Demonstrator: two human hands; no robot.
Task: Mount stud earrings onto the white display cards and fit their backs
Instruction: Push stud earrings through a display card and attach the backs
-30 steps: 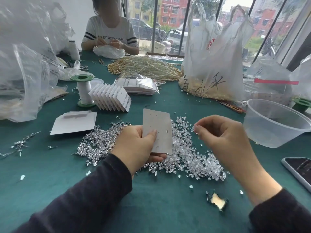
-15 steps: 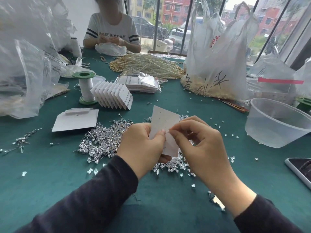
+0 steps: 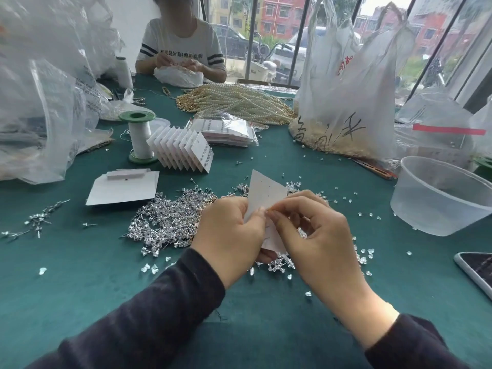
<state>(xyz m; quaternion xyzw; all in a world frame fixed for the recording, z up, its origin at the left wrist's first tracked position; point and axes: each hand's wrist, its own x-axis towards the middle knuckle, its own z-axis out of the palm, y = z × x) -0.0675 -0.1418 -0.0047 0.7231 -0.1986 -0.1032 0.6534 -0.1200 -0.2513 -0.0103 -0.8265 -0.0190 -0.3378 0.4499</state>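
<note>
While the left hand (image 3: 229,230) grips the card (image 3: 266,193) low down, thumb across its face and fingers curled behind, the card stands over the middle of the table (image 3: 80,288), held up above the heaps. Its long axis runs away from the person, near upright in the picture. The far end rises free above both hands, its top edge slanting down to the right, and the near end is hidden between the palms.

The right hand (image 3: 316,235) has its fingers curled, with thumb and forefinger tips closed together on the card's face, just beside the left thumb. Whatever sits between them is too small to make out.

Under and left of the hands lies a heap of studs (image 3: 170,222), posts pointing every way; the clear backs (image 3: 359,257) are strewn to the right and near side.

Further off:
- a row of filled cards (image 3: 183,150) stands on edge, fanned
- a spool (image 3: 139,139) stands upright just left of that row
- a flat stack (image 3: 122,187) of blanks lies near the studs
- a clear tub (image 3: 439,198) sits at the right, with a phone (image 3: 479,270) at the edge nearer the person
- pearl strands (image 3: 234,102) and a bag (image 3: 346,102) lie beyond
- a second person (image 3: 181,46) sits at the far side — hands busy over a white bundle
</note>
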